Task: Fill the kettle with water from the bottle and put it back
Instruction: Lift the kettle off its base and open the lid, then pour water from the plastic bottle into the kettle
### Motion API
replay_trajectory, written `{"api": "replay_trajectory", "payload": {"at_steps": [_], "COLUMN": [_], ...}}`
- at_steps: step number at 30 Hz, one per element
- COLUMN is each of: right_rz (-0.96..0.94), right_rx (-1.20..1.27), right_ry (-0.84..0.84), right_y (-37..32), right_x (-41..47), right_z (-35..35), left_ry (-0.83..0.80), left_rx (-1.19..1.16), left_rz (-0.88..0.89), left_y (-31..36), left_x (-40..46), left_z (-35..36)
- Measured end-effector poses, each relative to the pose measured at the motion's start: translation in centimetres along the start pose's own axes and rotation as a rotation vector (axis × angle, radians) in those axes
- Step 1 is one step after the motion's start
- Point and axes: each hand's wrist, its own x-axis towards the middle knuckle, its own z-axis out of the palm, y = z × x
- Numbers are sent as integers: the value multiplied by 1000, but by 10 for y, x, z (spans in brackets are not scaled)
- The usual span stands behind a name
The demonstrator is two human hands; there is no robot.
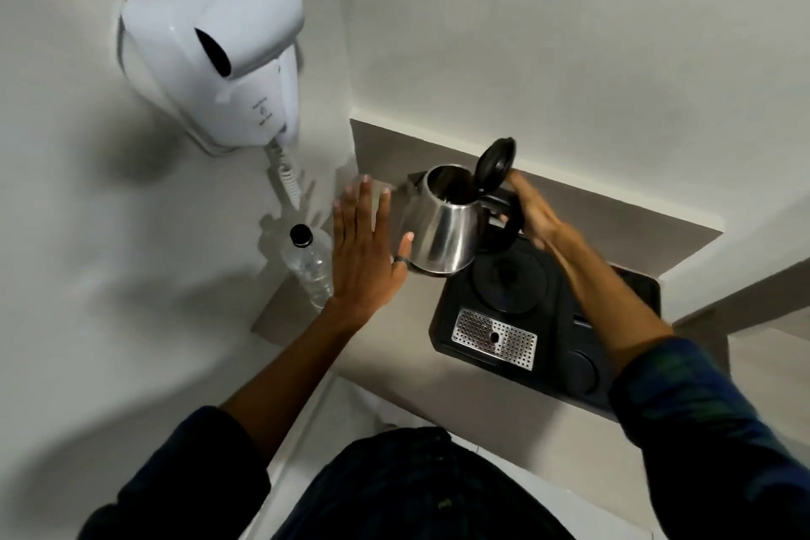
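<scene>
A steel kettle [442, 228] with its black lid flipped up hangs tilted just above and left of its round black base [513, 276]. My right hand [532, 210] grips the kettle's black handle from the right. My left hand [366, 246] is flat and spread, fingers apart, with the thumb near the kettle's lower left side; it holds nothing. A clear plastic water bottle [309, 265] with a black cap stands upright on the counter, just left of my left hand.
The base sits on a black tray [460, 346] with a perforated metal drip grate [495, 338]. A white wall-mounted hair dryer [214, 39] with a coiled cord hangs above the bottle. White walls enclose the grey counter [385, 333] at left and back.
</scene>
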Motion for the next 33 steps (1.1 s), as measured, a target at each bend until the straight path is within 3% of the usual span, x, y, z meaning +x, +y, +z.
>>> {"api": "replay_trajectory", "payload": {"at_steps": [5,9,12,15,17,19,21,23,25,27,30,33], "right_rz": [48,88,112,107,-10,-302,-632,-794,-815,-797,-700,-655], "right_rx": [-97,-129,-96,-93,-97,-172,-402,-694,-889,-986,-1016,-1019], "right_ry": [7,-8,-45,-57,32,136,176,128,110,181,290,329], "right_y": [21,36,46,50,46,41,40,39,41,53,70,75], "right_x": [22,27,28,29,30,30,32,28,20,14,10,5], "right_z": [53,77,83,82,80,78,76,78,82,87,92,96], "left_ry": [292,234,163,176,194,256,413,511,364,9,-586,-901], "left_rx": [-103,-409,-619,-658,-694,-697,-607,-532,-586,-627,-449,-273], "left_rz": [-123,-391,-414,-430,-446,-441,-390,-295,-256,-287,-387,-529], "left_y": [-32,-54,-64,-69,-70,-68,-65,-55,-39,-21,-14,-22], "left_x": [-10,-28,-36,-36,-35,-32,-27,-25,-31,-48,-84,-116], "left_z": [-21,-18,-17,-20,-21,-25,-35,-47,-54,-48,-3,41]}}
